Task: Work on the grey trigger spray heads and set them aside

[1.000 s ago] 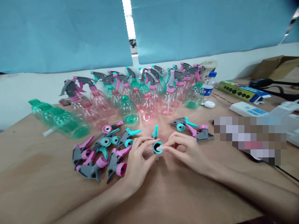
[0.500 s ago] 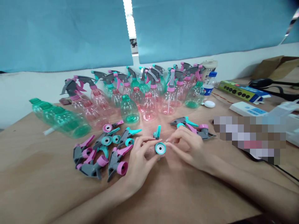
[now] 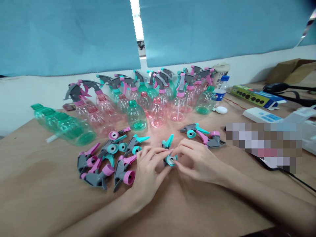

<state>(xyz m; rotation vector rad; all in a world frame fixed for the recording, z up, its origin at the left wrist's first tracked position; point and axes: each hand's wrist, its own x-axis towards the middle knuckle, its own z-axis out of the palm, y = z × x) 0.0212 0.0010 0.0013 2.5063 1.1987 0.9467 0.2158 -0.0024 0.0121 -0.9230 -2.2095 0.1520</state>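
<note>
Both of my hands meet on one teal spray head (image 3: 169,154) just above the brown table (image 3: 172,210). My left hand (image 3: 148,171) grips its body from the left, fingers curled round it. My right hand (image 3: 197,161) pinches the round teal collar from the right, where a white disc shows. The teal trigger sticks up behind my fingers. A heap of loose grey spray heads (image 3: 106,161) with pink and teal collars lies just left of my left hand. Two more spray heads (image 3: 202,135) lie behind my right hand.
Several pink and green clear bottles (image 3: 153,98), some with spray heads on, stand in rows at the back. A green bottle (image 3: 64,126) lies on its side at the left. Boxes (image 3: 256,97), cables and a blurred patch fill the right side.
My right hand's fingers moved back onto the collar, covering most of the white disc. The spray head tilted a little, its trigger now leaning right.
</note>
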